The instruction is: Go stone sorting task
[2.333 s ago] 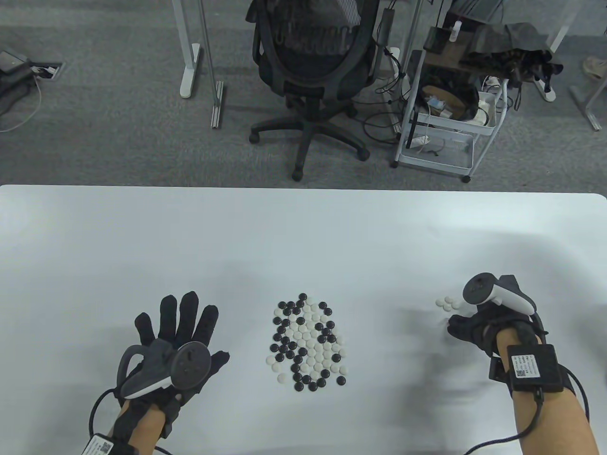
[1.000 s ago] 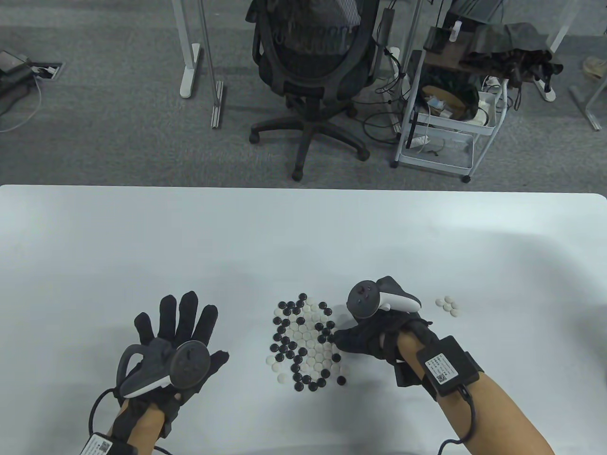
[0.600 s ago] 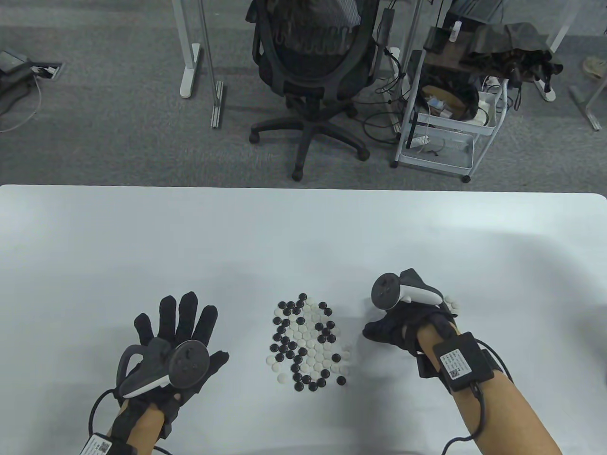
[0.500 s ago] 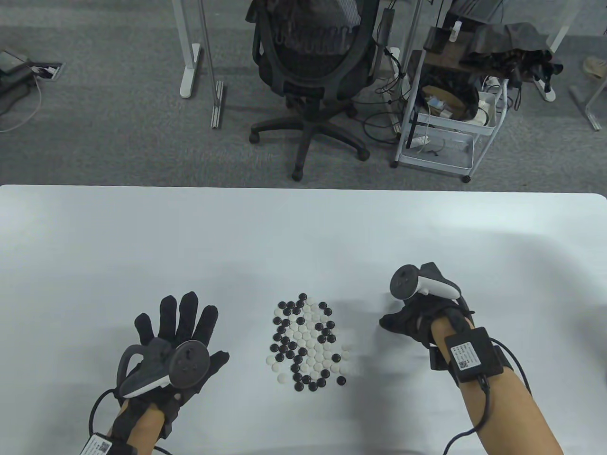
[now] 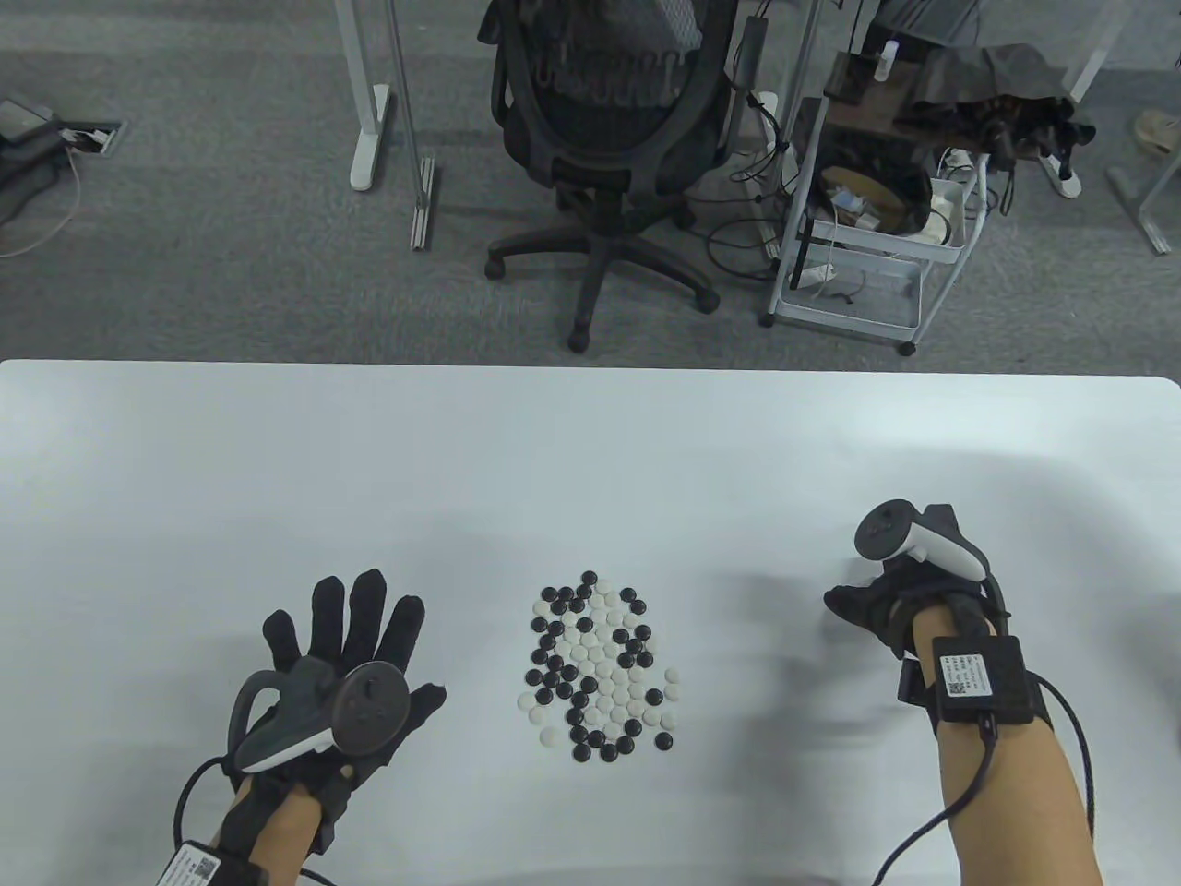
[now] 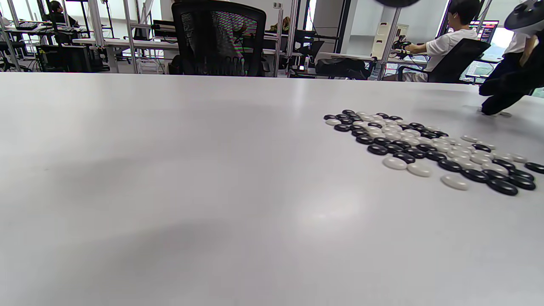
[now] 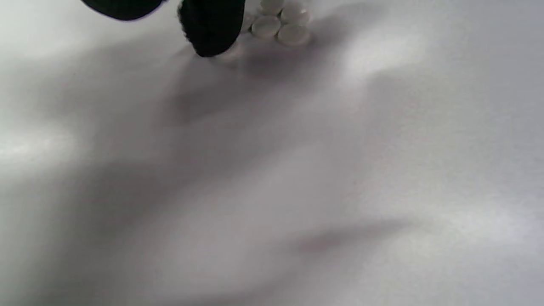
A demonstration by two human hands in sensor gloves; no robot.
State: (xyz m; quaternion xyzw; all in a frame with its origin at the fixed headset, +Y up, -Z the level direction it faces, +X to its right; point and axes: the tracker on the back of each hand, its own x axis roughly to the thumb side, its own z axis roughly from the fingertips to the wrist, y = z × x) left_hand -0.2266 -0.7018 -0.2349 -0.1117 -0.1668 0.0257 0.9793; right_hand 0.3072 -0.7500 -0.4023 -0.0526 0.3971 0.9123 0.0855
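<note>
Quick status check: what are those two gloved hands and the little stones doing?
Left hand flat, open. Right hand at white stones, grip unclear. Mixed pile mid-table. Nothing blocking.

I was working in an open office or lab: grey carpet (image 5: pixel 231 240), a mesh chair (image 5: pixel 604 120) behind my white table (image 5: pixel 461 461), a cluttered wire cart (image 5: pixel 867 231) trailing cables, and, in the left wrist view, desks with monitors (image 6: pixel 484 29) and seated people (image 6: pixel 446 38).

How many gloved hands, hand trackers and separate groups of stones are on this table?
Gloved hands: 2, left hand and right hand
Trackers: 2, left tracker and right tracker
Stone groups: 2, mixed black-and-white pile and small white cluster
Total: 6
</note>
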